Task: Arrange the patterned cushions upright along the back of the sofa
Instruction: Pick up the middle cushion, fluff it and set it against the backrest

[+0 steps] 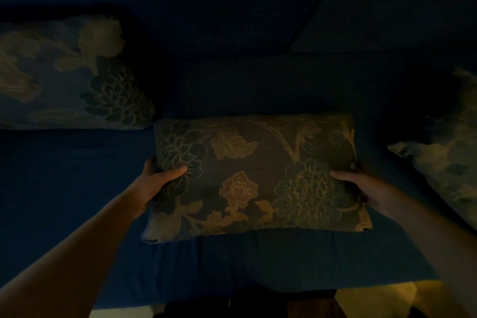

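The scene is dim. A brown cushion with a gold flower pattern [255,175] is held over the blue sofa seat [64,188], in the middle of the view. My left hand [161,183] grips its left edge, thumb on the front face. On the right edge, my right hand [361,188] grips the same way. A second patterned cushion [67,75] leans upright against the sofa back [219,13] at the left. A third patterned cushion [449,160] shows at the right edge, partly cut off by the frame.
The sofa's front edge [284,284] runs across the bottom of the view. Below it, a lit patch of yellowish floor [374,302] shows at the bottom right. A seam in the dark backrest [312,23] slants above the held cushion.
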